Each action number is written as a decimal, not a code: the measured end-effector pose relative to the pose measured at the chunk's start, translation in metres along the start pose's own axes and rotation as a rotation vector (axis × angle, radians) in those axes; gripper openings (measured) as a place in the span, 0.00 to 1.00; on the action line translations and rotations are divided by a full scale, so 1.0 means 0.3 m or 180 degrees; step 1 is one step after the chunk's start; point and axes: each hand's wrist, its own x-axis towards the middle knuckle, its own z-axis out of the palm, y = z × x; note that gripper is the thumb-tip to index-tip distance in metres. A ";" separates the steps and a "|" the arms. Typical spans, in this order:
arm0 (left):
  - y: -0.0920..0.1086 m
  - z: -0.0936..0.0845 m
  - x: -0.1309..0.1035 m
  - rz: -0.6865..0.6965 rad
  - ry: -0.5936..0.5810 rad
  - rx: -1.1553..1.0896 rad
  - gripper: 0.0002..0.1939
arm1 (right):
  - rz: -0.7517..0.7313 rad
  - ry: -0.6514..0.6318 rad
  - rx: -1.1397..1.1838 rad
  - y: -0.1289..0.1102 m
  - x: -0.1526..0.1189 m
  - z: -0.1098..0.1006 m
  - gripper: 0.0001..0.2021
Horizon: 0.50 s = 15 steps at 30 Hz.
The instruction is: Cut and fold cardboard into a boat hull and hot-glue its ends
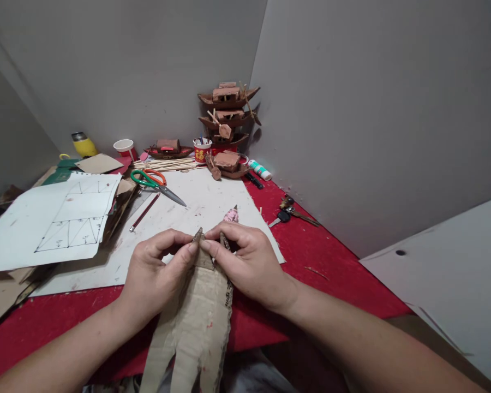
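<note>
Near the front of the counter (352,289), left hand (157,273): thumb and pointing finger pinched tight on a tip of the cardboard (200,305), with the rest of the hand curled.
Right hand (251,262): thumb and fingers pinched close on the same narrow end, right beside the left hand's fingertips.
Cardboard: brown, between the two arms, with its narrow end up at the fingers and its wide part coming down toward the person; the low end is split into strips, and there are dark marks on its right edge.
Pink thing (231,215): just past the right hand; I can't tell what it is.
White paper (204,191): big and flat on the red counter, past the hands.
Pencil (145,212) and scissors (172,195): near each other on the white paper; the scissors have green and orange handles.
Drawing (71,218): lines on a sheet, off to the left, on a pile of card.
Keys (284,216): on the red part, to the right.
Sticks (166,165): thin, in a bunch at the back.
Boats (227,95): brown toy ones, some stacked up in the corner.
Cups (125,147): two, red and white, near the back wall.
Bottle (85,146): yellow, back left.
</note>
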 end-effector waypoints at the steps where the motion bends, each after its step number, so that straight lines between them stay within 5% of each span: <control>1: -0.003 0.005 -0.005 0.0035 0.0032 -0.0001 0.03 | 0.0080 -0.0016 0.0048 -0.001 0.000 0.000 0.05; 10: -0.007 0.020 -0.015 -0.0078 0.0018 -0.0158 0.04 | 0.1075 -0.0413 0.0818 0.009 0.035 -0.028 0.06; 15: -0.014 0.011 -0.001 -0.0259 -0.0093 -0.0389 0.04 | 0.1040 -0.0489 0.0913 0.019 0.052 -0.041 0.07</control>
